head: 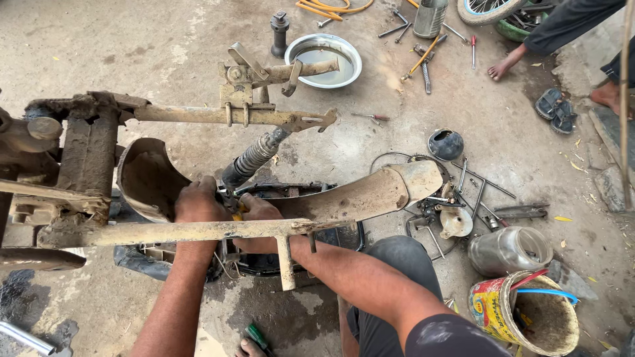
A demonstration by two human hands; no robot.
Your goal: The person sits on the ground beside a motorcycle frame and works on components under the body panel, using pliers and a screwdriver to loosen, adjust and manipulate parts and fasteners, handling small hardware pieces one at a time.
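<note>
We've got left hand (196, 200) and right hand (259, 208) both curled tight at the shock absorber (253, 158) base between the frame rails (198, 231), grip contents hidden; mud-slick metal could slip and pinch fingers.

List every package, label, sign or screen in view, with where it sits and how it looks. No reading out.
Labelled tin can: on the ground at lower right, lying tilted with its open mouth up; round, with a yellow and red printed label, grimy inside, holding red and blue tubing.
Clear plastic jar: just above the can, on its side; no label visible.
No signs or screens.
</note>
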